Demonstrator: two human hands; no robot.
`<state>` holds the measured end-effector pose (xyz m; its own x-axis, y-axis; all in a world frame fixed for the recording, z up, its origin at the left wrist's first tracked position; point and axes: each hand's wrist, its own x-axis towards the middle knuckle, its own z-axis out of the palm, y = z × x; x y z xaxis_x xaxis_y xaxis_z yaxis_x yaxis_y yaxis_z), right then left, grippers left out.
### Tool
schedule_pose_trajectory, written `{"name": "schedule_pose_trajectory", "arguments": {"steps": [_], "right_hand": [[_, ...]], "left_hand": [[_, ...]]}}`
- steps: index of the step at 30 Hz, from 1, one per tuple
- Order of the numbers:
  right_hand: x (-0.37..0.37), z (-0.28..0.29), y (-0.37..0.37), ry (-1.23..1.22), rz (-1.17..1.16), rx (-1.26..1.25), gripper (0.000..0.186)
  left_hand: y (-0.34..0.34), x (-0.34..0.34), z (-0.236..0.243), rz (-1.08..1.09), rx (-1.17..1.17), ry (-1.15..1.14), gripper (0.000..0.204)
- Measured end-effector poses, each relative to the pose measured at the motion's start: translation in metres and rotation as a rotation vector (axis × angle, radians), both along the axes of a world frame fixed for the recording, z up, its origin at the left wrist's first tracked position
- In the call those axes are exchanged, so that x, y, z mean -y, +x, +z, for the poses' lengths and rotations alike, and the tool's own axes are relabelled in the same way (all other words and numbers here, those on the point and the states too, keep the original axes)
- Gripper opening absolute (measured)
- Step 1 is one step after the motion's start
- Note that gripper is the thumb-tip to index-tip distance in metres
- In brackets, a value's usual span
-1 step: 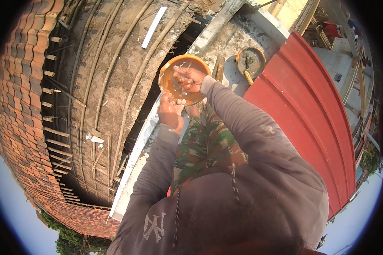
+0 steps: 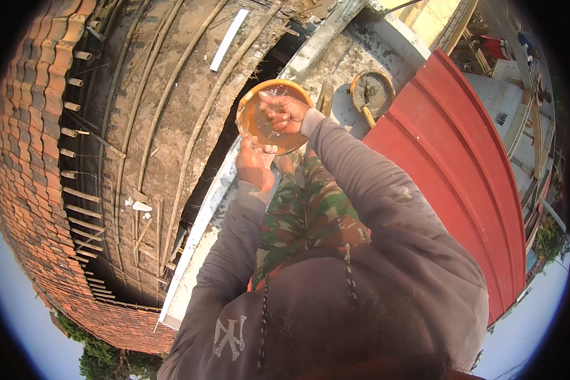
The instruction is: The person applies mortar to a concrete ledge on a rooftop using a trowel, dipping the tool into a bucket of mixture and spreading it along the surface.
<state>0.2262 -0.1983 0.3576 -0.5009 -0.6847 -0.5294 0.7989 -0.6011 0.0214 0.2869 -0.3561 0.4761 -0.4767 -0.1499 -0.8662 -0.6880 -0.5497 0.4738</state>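
Note:
An orange round basin with murky liquid and pale spots on it stands beyond my feet. My right hand is over the basin, fingers half bent and apart, with nothing visible in them. At the basin's near left rim is my left hand, its fingers curled and their tips whitish. Whether it grips anything is hidden. Further right, a smaller round bucket with an orange rim contains grey mortar. A short piece of wood lies between the two containers.
I stand on a narrow concrete ledge beside a dark gap. Left of it lies a lower surface with long poles and a white strip, beyond which is a tiled roof. A red metal sheet rises at right.
The view has shifted very slightly. My right hand has turned a little over the basin; my left hand stays by the rim.

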Motion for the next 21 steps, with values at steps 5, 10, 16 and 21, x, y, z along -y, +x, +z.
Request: {"name": "schedule_pose_trajectory", "arguments": {"steps": [5,10,16,21], "right_hand": [[-0.052,0.023,-0.044,0.304,0.142,-0.223,0.036],[-0.114,0.020,-0.093,0.851,0.208,-0.276,0.030],[-0.134,0.030,-0.101,1.301,-0.130,-0.460,0.034],[-0.033,0.018,-0.029,1.535,-0.020,-0.571,0.028]], "left_hand": [[0.018,0.013,-0.015,0.059,0.007,0.070,0.022],[0.039,0.051,-0.016,0.083,0.071,0.001,0.030],[0.086,0.112,-0.019,0.055,0.044,0.008,0.058],[0.112,0.133,-0.003,0.042,0.025,-0.003,0.051]]}}
